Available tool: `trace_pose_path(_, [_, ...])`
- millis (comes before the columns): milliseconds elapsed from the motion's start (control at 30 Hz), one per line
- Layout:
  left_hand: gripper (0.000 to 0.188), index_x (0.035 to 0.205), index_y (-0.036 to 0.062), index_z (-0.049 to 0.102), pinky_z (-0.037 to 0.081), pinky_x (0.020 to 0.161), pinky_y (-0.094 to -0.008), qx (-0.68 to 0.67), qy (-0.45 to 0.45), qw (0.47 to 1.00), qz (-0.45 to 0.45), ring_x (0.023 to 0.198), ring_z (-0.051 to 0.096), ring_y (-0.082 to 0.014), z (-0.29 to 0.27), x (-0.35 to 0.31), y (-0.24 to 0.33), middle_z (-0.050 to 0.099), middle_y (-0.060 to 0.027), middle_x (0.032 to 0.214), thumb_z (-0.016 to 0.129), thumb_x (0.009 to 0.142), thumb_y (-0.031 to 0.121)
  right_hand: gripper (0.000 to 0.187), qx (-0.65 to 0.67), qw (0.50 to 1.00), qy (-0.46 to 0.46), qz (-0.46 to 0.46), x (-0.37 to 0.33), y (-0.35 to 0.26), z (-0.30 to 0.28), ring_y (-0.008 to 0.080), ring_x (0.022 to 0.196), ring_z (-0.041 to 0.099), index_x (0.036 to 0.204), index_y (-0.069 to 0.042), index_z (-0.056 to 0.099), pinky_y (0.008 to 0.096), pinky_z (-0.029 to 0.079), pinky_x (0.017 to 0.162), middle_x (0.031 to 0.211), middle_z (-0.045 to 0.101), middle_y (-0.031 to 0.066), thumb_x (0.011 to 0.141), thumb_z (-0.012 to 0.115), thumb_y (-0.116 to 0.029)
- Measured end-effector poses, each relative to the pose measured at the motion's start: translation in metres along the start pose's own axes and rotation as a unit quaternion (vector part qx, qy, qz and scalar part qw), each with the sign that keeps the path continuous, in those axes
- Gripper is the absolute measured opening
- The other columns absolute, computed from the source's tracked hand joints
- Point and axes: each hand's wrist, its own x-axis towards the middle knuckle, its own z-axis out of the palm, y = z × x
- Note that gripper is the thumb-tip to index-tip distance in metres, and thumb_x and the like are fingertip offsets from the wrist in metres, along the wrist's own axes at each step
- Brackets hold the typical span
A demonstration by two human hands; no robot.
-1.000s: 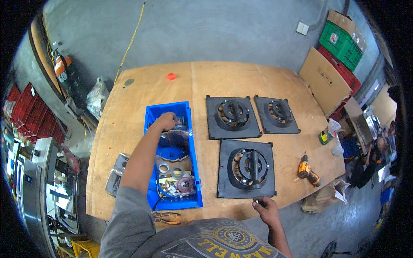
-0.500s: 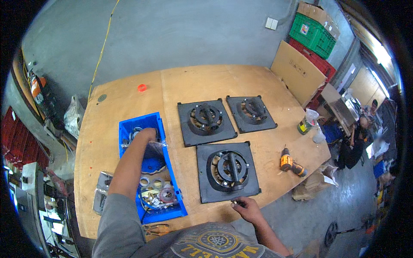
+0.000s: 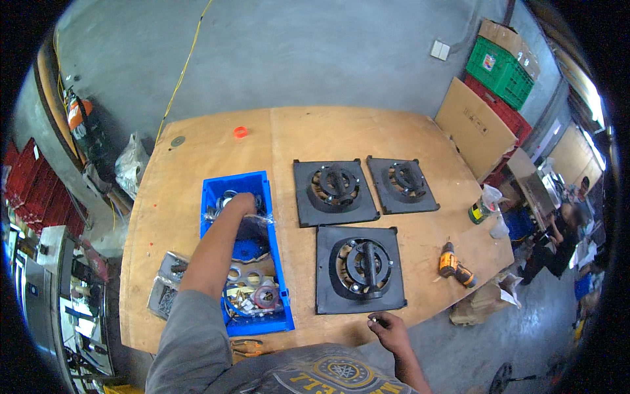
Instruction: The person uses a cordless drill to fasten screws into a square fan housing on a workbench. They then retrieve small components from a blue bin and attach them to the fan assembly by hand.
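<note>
Pinching a small piece (image 3: 375, 320) between thumb and finger, the right hand (image 3: 392, 330) hangs at the lower middle of the frame, its grip narrow; what the piece is, I cannot tell. Just left, at the bottom edge, lie the pliers (image 3: 246, 347), partly hidden by the shirt. The near plate (image 3: 326, 289), black and square, sits just above and a little left of the right hand, apart from it; its bar (image 3: 369, 266) has its long axis running up and down the frame, the lower end toward that hand, which is the nearer of the two. Left of the plate, the bin (image 3: 262, 327) stretches lengthwise up the frame, with tape rolls (image 3: 267, 288) and loose parts in its lower end. A clear pack (image 3: 165, 295) rests at its left. The left hand (image 3: 245, 203) reaches into the bin's upper end; its fingertips are hidden, so I cannot tell its grip. The drill (image 3: 454, 266) lies at right on the bench (image 3: 354, 131). Beyond are two more plates (image 3: 305, 197), and a red ring (image 3: 241, 132) farthest off, upper left.
</note>
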Motion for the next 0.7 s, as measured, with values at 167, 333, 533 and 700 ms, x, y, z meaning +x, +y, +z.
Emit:
trace_pose_path(167, [0.038, 0.093, 0.0001, 0.073, 0.054, 0.087, -0.0442, -0.023, 0.050, 0.998, -0.007, 0.098, 0.067, -0.0367, 0.005, 0.000, 0.001, 0.068, -0.0241, 0.104, 0.078, 0.063, 0.022, 0.027, 0.018, 1.000, 0.011, 0.005, 0.001, 0.002, 0.000, 0.0132, 0.082, 0.063, 0.104, 0.002, 0.068, 0.0289, 0.051, 0.076, 0.091, 0.070, 0.0099, 0.087, 0.072, -0.019])
trace_pose_path(333, [0.048, 0.103, -0.0007, 0.069, 0.053, 0.090, -0.0438, -0.054, 0.110, 0.990, -0.066, 0.103, 0.065, -0.0380, -0.005, -0.010, -0.007, 0.066, -0.0258, 0.110, 0.076, 0.065, 0.026, 0.030, -0.033, 0.999, -0.007, -0.007, 0.003, -0.005, 0.002, 0.0171, 0.082, 0.066, 0.105, 0.000, 0.069, 0.0305, 0.053, 0.076, 0.092, 0.071, 0.0116, 0.085, 0.073, -0.022])
trace_pose_path(533, [0.031, 0.101, 0.0054, 0.066, 0.054, 0.075, -0.0396, -0.605, 0.207, 0.766, -0.065, 0.082, 0.066, -0.0249, -0.051, -0.060, -0.011, 0.068, -0.0102, 0.091, 0.075, 0.072, 0.003, 0.029, -0.033, 0.999, 0.031, -0.021, -0.006, 0.011, -0.006, 0.0197, 0.081, 0.067, 0.105, -0.001, 0.069, 0.0310, 0.053, 0.075, 0.095, 0.072, 0.0128, 0.083, 0.073, -0.019])
trace_pose_path(700, [0.039, 0.113, 0.0060, 0.058, 0.055, 0.064, -0.0347, -0.824, 0.151, 0.546, 0.023, 0.078, 0.063, -0.0210, -0.066, -0.106, -0.008, 0.062, -0.0082, 0.089, 0.070, 0.078, -0.004, 0.025, 0.002, 1.000, 0.010, -0.002, -0.003, 0.018, -0.004, 0.0138, 0.079, 0.064, 0.099, 0.004, 0.067, 0.0296, 0.051, 0.072, 0.087, 0.070, 0.0099, 0.084, 0.073, -0.016])
